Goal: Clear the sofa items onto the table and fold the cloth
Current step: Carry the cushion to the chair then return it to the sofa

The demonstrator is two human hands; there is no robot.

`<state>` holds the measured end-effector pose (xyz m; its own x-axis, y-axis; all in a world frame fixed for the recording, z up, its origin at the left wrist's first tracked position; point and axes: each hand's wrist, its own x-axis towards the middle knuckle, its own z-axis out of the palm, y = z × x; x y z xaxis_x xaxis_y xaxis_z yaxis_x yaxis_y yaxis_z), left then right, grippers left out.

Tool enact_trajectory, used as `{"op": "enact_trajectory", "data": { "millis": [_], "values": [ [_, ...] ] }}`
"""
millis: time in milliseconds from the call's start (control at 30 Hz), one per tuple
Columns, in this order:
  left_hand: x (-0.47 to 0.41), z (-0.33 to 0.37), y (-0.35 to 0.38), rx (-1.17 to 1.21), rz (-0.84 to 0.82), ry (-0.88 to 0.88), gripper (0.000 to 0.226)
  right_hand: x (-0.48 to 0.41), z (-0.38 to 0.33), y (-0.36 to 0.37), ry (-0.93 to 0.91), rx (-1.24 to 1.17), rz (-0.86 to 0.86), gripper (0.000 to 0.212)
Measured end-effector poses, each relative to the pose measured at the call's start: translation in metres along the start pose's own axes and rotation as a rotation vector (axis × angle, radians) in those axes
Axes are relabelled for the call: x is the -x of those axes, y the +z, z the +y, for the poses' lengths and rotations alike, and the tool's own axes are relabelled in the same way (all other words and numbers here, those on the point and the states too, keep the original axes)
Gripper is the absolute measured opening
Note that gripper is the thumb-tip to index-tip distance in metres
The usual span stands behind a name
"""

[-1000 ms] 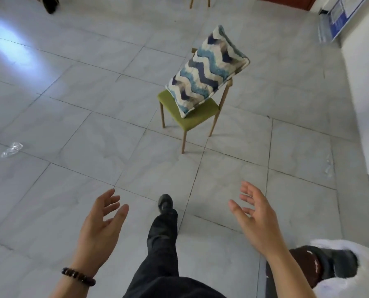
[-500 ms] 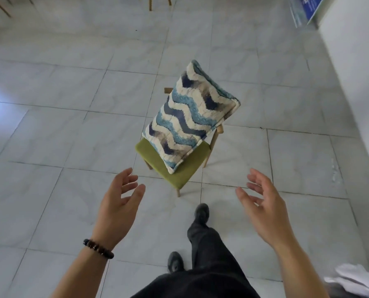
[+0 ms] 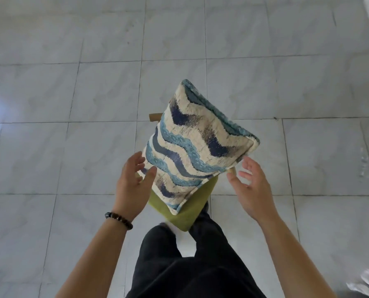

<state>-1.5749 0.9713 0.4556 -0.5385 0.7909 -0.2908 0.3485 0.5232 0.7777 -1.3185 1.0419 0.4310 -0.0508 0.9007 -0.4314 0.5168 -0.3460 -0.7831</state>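
Head view: task judged barely begun; clearing and folding both remain.
Blue-and-cream wave-patterned cushion (image 3: 192,151) leans on near green-seated wooden chair (image 3: 185,219); left hand (image 3: 132,186) and right hand (image 3: 252,190) flank it, fingers spread, gripping nothing.

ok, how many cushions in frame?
1. The wave-patterned cushion stands tilted on the green chair, between the left hand and the right hand, both open. Anything behind it would be hidden.

One head-worn camera looks steeply down, close above the chair (image 3: 188,214) on the floor (image 3: 72,93).
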Motion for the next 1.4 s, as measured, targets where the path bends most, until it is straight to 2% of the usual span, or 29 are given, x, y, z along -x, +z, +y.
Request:
{"op": "enact_trajectory", "data": {
  "millis": [67,133,233,333,400,467,567,600,734,834,900,1034,1067,1100,1167,1234,1334,1367,1400],
  "values": [
    [-0.043,0.001,0.017,-0.047,-0.033,-0.015,0.057,-0.030,-0.006,0.014,0.087,-0.062,0.070,0.074],
    [-0.086,-0.002,0.035,-0.091,-0.079,-0.019,0.070,-0.057,-0.006,0.031,0.204,-0.123,0.162,0.093],
    [-0.149,-0.012,0.066,-0.172,-0.157,-0.041,0.095,-0.098,0.007,0.057,0.415,-0.179,0.203,0.114],
    [-0.189,-0.024,0.096,-0.237,-0.278,-0.026,0.116,-0.122,0.025,0.079,0.380,-0.191,0.240,0.101],
    [-0.201,-0.035,0.109,-0.233,-0.334,-0.041,0.118,-0.125,0.031,0.093,0.357,-0.227,0.263,0.091],
    [-0.206,-0.040,0.111,-0.226,-0.338,-0.074,0.108,-0.116,0.028,0.107,0.329,-0.230,0.267,0.081],
    [-0.198,-0.032,0.094,-0.222,-0.264,-0.050,0.063,-0.099,0.016,0.118,0.214,-0.211,0.306,0.065],
    [-0.193,-0.026,0.083,-0.230,-0.223,-0.020,0.055,-0.092,0.007,0.119,0.177,-0.186,0.303,0.061],
    [-0.169,0.008,0.032,-0.202,-0.142,0.103,0.052,-0.068,-0.041,0.107,0.047,-0.156,0.425,0.059],
    [-0.149,0.035,0.002,-0.049,-0.156,0.264,0.022,-0.044,-0.069,0.087,-0.048,-0.194,0.536,0.055],
    [-0.131,0.052,-0.011,0.051,-0.224,0.277,0.020,-0.027,-0.077,0.076,-0.110,-0.194,0.589,0.052],
    [-0.103,0.074,-0.013,0.241,-0.331,0.275,0.046,0.020,-0.078,0.061,-0.128,-0.172,0.738,0.054],
    [-0.096,0.079,-0.011,0.289,-0.390,0.286,0.025,0.036,-0.077,0.057,-0.119,-0.164,0.777,0.055],
    [-0.085,0.085,-0.009,0.336,-0.441,0.290,0.014,0.054,-0.075,0.053,-0.107,-0.156,0.817,0.055],
    [-0.059,0.096,-0.003,0.416,-0.546,0.299,0.002,0.094,-0.071,0.044,-0.072,-0.163,0.910,0.060],
    [-0.029,0.107,0.004,0.454,-0.649,0.266,0.012,0.134,-0.065,0.033,-0.038,-0.214,1.011,0.069],
    [0.029,0.126,0.016,0.481,-0.815,0.164,0.093,0.196,-0.044,0.021,0.028,-0.311,1.123,0.077],
    [0.049,0.131,0.019,0.479,-0.857,0.153,0.101,0.217,-0.032,0.020,0.053,-0.330,1.149,0.078],
    [0.070,0.133,0.024,0.468,-0.898,0.148,0.094,0.239,-0.018,0.020,0.072,-0.334,1.174,0.081]
  ]
}}
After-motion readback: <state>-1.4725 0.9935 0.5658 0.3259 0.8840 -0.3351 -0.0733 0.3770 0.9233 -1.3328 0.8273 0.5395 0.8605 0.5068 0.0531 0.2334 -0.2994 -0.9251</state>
